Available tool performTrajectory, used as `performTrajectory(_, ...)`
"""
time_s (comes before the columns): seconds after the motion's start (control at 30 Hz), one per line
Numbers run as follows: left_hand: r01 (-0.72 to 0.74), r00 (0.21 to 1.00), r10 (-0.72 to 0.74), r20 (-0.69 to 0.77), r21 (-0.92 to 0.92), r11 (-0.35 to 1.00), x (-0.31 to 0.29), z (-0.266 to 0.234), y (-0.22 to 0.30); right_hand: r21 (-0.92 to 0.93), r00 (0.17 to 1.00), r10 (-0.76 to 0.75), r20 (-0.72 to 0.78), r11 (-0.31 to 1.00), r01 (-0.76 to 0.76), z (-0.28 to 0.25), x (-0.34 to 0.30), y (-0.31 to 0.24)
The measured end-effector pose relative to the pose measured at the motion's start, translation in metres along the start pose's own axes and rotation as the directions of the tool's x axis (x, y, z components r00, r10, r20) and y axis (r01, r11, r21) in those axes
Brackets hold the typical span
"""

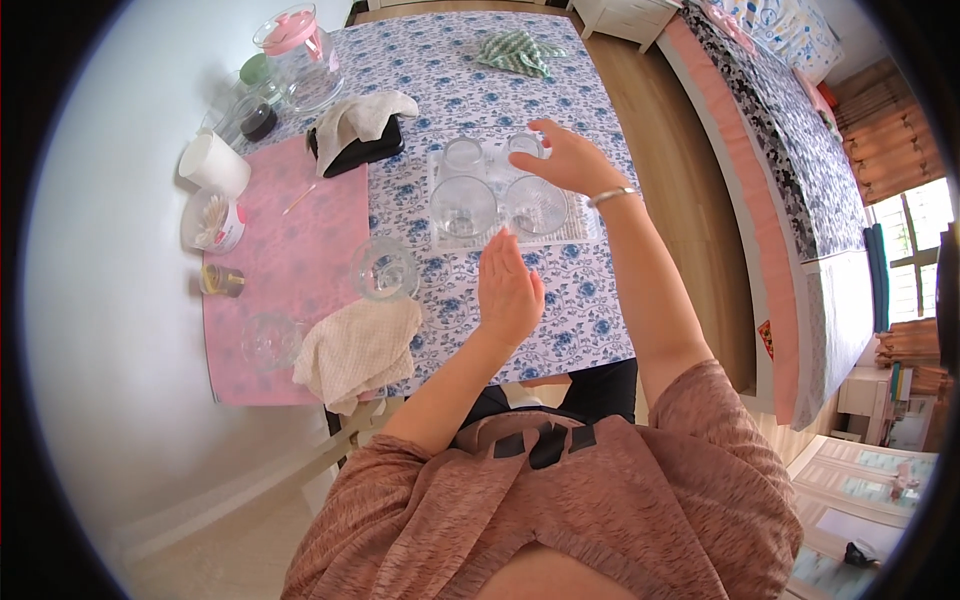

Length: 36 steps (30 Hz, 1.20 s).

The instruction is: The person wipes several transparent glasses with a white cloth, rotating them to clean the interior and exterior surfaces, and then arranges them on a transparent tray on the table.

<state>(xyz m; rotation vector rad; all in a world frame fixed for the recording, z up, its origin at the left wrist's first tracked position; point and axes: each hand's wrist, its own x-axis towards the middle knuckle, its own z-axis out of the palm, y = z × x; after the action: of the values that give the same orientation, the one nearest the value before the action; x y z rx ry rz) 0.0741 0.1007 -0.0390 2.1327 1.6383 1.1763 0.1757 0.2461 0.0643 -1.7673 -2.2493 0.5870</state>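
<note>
Four clear glass vessels stand on a white, partly see-through tray or sheet [585, 232]. The nearer pair are a wide glass bowl [463, 207] and a similar bowl [536, 205]; behind them are a smaller glass cup [463, 153] and another cup [522, 146]. My right hand [568, 162], with a bracelet at the wrist, curves over the far right cup. Its thumb and forefinger are apart; whether they touch the glass I cannot tell. My left hand [510, 292] is stretched out edge-on, its fingertips by the near bowls.
A pink mat [285, 225] at left bears a stemmed glass [385, 268], a cream cloth [360, 345], a cotton swab tub [215, 222] and a white paper roll [215, 165]. Farther back are a cloth-draped black box [360, 145], a pink-lidded jar [305, 75] and a green checked cloth [515, 53].
</note>
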Motion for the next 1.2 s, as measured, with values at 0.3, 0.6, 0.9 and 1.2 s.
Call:
performTrajectory(0.3,-0.081,0.996,0.076,0.048,0.105,0.991,0.007,-0.008,0.007,-0.165,0.989,0.019,0.147,0.986,0.005,0.011,0.031,0.003)
performTrajectory(0.6,-0.097,0.993,0.086,0.076,0.158,0.983,0.019,0.002,-0.001,0.126,0.960,0.201,-0.194,0.976,-0.178,-0.009,-0.004,0.044)
performTrajectory(0.9,-0.020,0.999,0.005,0.050,0.300,0.954,0.040,0.019,-0.005,0.217,0.914,0.313,-0.257,0.941,-0.261,-0.025,-0.059,0.064)
performTrajectory(1.2,0.181,0.955,-0.233,0.185,0.261,0.948,0.062,0.024,-0.006,0.786,0.931,0.365,0.030,0.567,-0.248,-0.008,-0.100,0.080)
